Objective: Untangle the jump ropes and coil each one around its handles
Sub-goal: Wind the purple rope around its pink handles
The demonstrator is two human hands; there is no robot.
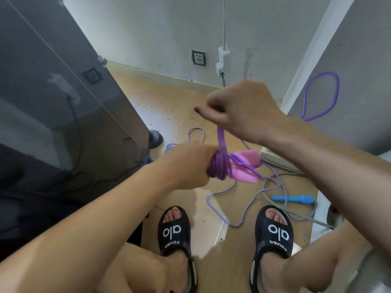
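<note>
**Purple rope on pink handles**

Our left hand (190, 163) grips the pink handles (246, 166), purple rope (218, 168) coiled around them. Our right hand (237, 108), above the handles, pinches the rope. The striped rope (220, 212) and blue handle (293, 198) lie below on the floor (169, 102).

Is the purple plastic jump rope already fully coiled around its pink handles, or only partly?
Partly coiled. Turns of the purple plastic jump rope wrap the pink handles, but a loose loop trails behind the right hand.
</note>
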